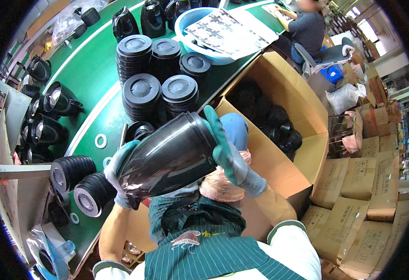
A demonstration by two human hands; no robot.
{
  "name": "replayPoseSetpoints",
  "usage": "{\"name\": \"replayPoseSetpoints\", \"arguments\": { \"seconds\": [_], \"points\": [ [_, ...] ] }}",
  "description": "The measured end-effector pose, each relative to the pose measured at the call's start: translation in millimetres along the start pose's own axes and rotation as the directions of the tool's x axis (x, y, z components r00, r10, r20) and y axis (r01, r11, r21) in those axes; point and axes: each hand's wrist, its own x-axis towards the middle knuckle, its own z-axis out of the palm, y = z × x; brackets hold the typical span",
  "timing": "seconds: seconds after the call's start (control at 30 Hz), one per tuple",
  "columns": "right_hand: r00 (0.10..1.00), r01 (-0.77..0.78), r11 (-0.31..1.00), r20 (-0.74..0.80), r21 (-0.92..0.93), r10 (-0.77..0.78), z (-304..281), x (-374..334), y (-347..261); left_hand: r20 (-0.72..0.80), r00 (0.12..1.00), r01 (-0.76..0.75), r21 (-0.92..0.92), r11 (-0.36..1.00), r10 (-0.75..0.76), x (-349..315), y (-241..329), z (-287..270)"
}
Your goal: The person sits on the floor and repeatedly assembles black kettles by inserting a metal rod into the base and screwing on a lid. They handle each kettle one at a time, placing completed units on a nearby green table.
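Observation:
A glossy black jug body lies tilted across my lap, with its rimmed end up toward the right. My left hand, in a grey and green glove, is closed round its lower left end; some of those fingers are hidden behind it. At the rimmed end, my gloved right hand has its palm against the edge and its fingers stretched out flat. Just beyond the jug body stand stacks of black round lids. Another dark glossy part lies partly hidden behind it.
The green worktop bears white rings, tipped lid stacks and several black jugs. A blue basin stands at the back. To my right is an open carton with black parts. A seated person works farther off.

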Motion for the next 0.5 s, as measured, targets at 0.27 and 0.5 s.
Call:
{"name": "replayPoseSetpoints", "arguments": {
  "seconds": [0.27, 0.5],
  "points": [
    [0.996, 0.067, 0.995, -0.047, -0.069, -0.070, 23.2, 2.1, -15.1, 0.113, 0.986, 0.139, -0.119, 0.983, -0.126, -7.3, -5.7, 0.8],
    [0.993, 0.118, 0.993, -0.019, 0.006, -0.118, 13.6, 3.7, -10.4, 0.297, 0.914, 0.307, -0.055, 0.950, -0.278, 6.0, 6.2, -11.2]
  ]
}}
